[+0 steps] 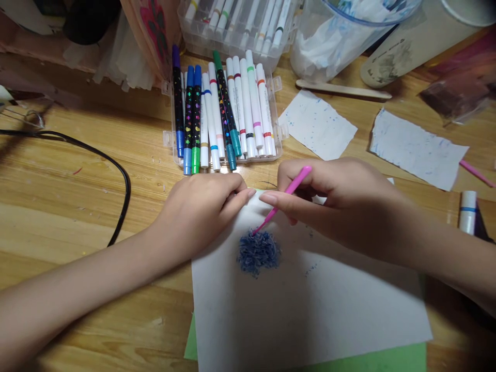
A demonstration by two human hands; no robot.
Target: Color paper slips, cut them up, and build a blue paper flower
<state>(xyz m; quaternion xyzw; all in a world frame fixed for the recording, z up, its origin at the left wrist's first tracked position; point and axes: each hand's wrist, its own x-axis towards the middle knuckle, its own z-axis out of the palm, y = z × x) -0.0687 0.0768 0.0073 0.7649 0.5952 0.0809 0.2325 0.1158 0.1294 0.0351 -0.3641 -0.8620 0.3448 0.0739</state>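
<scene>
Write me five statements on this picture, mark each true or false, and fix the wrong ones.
1. The right hand holds a pink tool. True.
2. The tool's tip is at a red patch. False: it is at a blue patch.
3. A white sheet lies over a green sheet. True.
4. All the markers have white barrels. False: some markers are dark and patterned.
5. The left hand is at the white sheet's edge. True.
</scene>
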